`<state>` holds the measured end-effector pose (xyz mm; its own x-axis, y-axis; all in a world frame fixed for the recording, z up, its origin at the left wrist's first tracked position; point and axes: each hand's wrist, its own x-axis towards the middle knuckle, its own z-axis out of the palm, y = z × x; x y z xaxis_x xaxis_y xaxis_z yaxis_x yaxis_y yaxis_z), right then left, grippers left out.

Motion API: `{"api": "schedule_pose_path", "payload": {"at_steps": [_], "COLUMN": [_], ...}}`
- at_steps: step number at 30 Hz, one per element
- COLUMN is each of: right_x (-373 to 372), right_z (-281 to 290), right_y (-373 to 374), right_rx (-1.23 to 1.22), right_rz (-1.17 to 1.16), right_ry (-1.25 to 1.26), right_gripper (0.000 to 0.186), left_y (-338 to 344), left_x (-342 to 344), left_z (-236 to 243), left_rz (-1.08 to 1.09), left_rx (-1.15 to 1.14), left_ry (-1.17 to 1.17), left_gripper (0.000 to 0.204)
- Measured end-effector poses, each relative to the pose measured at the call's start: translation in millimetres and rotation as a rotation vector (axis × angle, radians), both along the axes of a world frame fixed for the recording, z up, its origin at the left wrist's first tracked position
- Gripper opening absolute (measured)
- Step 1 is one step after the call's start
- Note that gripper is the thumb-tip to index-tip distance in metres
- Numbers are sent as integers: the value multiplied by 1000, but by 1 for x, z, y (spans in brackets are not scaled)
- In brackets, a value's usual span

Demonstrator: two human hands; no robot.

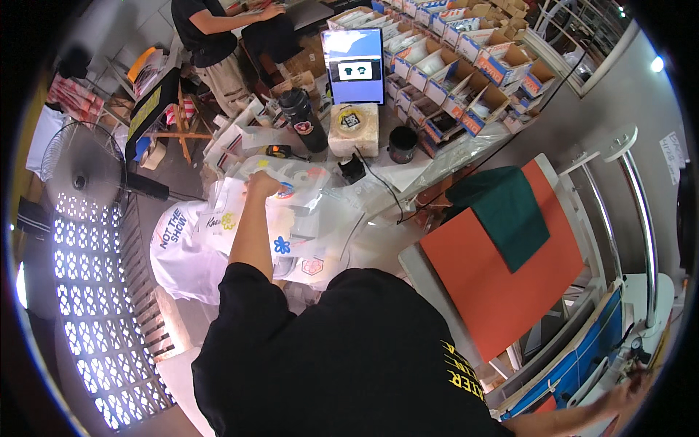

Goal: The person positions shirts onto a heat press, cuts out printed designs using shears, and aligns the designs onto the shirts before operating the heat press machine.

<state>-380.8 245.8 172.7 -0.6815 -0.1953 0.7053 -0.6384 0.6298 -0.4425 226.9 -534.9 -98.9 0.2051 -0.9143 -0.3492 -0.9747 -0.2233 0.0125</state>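
My left hand (265,183) reaches over clear film sheets (298,218) with colourful printed motifs, on the table ahead. Its fingers are drawn together beside a small blue-and-red print (287,191); whether they pinch a film is too small to make out. A blue flower print (282,245) and a yellow one lie nearer me. To the left, a white T-shirt (182,244) with dark lettering hangs over the table's edge. Far out at the lower right, my right hand (628,393) is blurred beside a press machine (641,306) with chrome posts; its fingers cannot be told apart.
A dark green cloth (510,218) lies on the orange press board (502,291) to my right. Behind the films stand a black tumbler (303,120), a lit screen (353,67) and cardboard bins (451,65). A fan (84,167) stands left; another person (211,44) works beyond.
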Motion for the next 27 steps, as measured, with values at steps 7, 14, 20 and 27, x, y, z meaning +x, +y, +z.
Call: {"api": "schedule_pose_path", "payload": {"at_steps": [7,14,20,27], "right_x": [155,261,261,260], "right_z": [-157,-173,-165,-164], "right_y": [-239,-339,-342,-332], "right_rx": [-320,-182,-288,-435], "right_rz": [317,937,1060,911], "right_ry": [-811,-1510,-1371,-1391], "right_gripper": [31,46,51,54], "left_y": [54,134,169,206], "left_x": [-92,-239,-307,-334], "left_z": [100,142,153,146], "left_rz": [-278,-152,-275,-383], "left_rx": [-73,536,876,1031], "left_ry": [1001,2048,2012,1904], "left_gripper": [27,29,29,30]}}
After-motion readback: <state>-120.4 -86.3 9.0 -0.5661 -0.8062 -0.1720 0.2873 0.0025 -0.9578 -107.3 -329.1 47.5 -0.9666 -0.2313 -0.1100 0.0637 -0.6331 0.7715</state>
